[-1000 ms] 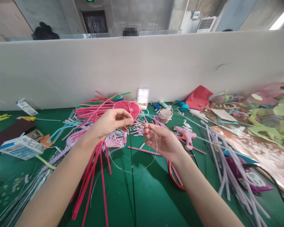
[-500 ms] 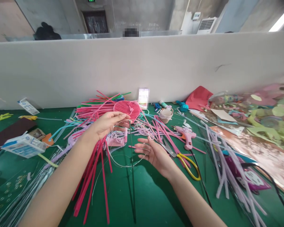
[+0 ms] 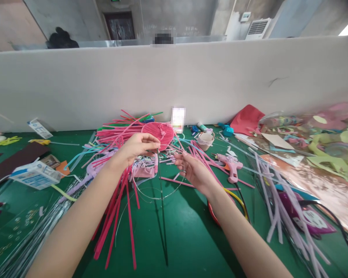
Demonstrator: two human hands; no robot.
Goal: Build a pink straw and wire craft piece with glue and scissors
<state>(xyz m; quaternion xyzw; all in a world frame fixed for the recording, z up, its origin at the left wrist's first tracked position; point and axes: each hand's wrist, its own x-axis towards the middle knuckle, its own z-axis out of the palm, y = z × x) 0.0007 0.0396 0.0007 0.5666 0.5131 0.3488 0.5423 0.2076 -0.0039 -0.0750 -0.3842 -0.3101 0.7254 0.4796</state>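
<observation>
My left hand (image 3: pixel 136 148) is closed in a pinch at the top of a thin dark wire (image 3: pixel 162 206), which hangs down over the green table. A thin pale wire hoop (image 3: pixel 149 197) curves below and between my hands, crossing the dark wire. My right hand (image 3: pixel 195 170) has its fingers curled together at the hoop's right side; the exact contact is partly hidden. Behind my left hand lies a round pink disc (image 3: pixel 155 133) wrapped in fuzzy pipe cleaners, with a small pink knot on it. Pink pipe cleaners (image 3: pixel 130 227) stick out beneath my left forearm.
A pink glue gun (image 3: pixel 232 166) and a paper cup (image 3: pixel 205 141) stand beyond my right hand. Yellow-handled scissors (image 3: pixel 239 200) lie partly under my right forearm. Lilac pipe cleaners (image 3: pixel 274 208) are at right, grey wires (image 3: pixel 43 227) at left. A white partition (image 3: pixel 104 85) borders the back.
My right hand has moved up and its spread fingers have drawn together at the hoop. My left hand keeps its pinch, and its fingers look more closed.
</observation>
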